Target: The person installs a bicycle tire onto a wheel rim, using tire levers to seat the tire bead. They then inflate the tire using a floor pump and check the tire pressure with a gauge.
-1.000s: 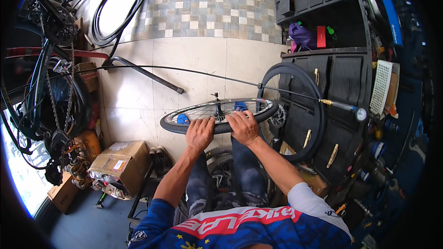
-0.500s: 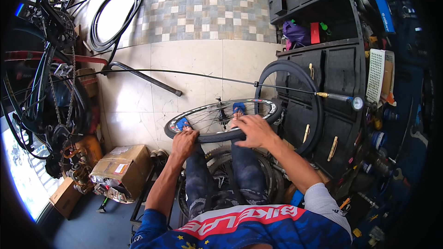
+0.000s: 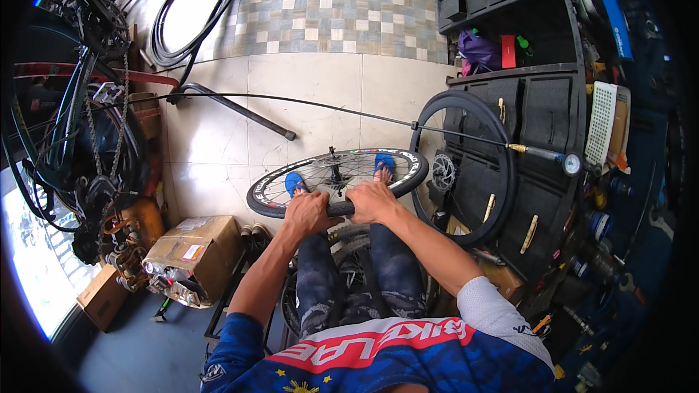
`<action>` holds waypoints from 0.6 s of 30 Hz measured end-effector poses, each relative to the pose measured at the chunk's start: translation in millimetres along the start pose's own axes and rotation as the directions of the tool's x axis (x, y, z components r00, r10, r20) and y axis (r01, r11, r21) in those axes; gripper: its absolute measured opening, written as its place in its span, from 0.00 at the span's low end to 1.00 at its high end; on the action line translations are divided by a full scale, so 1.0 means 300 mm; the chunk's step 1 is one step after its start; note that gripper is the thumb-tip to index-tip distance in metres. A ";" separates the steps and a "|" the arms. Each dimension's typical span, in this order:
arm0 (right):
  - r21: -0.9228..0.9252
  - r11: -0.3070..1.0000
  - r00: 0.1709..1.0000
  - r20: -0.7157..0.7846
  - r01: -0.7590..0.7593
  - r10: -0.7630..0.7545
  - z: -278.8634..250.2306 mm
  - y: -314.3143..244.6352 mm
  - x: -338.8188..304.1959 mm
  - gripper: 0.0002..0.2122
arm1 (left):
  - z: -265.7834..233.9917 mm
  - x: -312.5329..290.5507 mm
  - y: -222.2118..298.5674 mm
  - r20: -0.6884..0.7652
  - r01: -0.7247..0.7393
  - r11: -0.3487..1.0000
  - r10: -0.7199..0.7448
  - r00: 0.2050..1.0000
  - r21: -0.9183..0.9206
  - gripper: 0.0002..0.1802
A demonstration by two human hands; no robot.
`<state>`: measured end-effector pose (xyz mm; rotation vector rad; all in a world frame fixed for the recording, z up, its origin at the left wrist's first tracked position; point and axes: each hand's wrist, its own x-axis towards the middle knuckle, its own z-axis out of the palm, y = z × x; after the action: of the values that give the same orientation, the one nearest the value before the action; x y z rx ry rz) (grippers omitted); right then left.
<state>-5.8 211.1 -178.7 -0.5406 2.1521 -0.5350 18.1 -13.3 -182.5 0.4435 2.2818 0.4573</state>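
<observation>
A bicycle wheel (image 3: 272,207) with a black tyre and a dark, lettered rim is held tilted in front of my shins. Its thin spokes run to a black hub (image 3: 336,173) in the middle. My left hand (image 3: 309,212) is closed over the near side of the tyre, thumb pointing inward. Close beside it, my right hand (image 3: 372,202) wraps the same stretch of tyre, leaving a short piece of black rubber showing between the two. The undersides of both hands' grips are hidden. My feet in blue slippers (image 3: 293,179) show through the spokes.
A second wheel (image 3: 502,167) with a disc rotor leans against the black cabinet (image 3: 546,116) on the right. An air hose (image 3: 349,110) with a round gauge (image 3: 573,164) stretches across above the floor. Cardboard box (image 3: 200,251), coiled hose (image 3: 162,29) and bicycle parts stand left.
My right hand has slid left along the tyre, nearer to my left hand, and has closed round it. My left hand has shifted slightly right, and the wheel has moved left.
</observation>
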 end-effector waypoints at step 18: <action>-0.236 0.972 0.708 -0.687 -0.007 -0.162 0.051 0.094 -0.013 0.32 | 0.031 0.111 0.063 -0.659 -0.093 0.971 0.219 0.720 0.221 0.19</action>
<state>3.3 233.3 -200.4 -0.6169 2.9686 -0.6180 6.3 19.8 -200.4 0.6401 3.0361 0.5790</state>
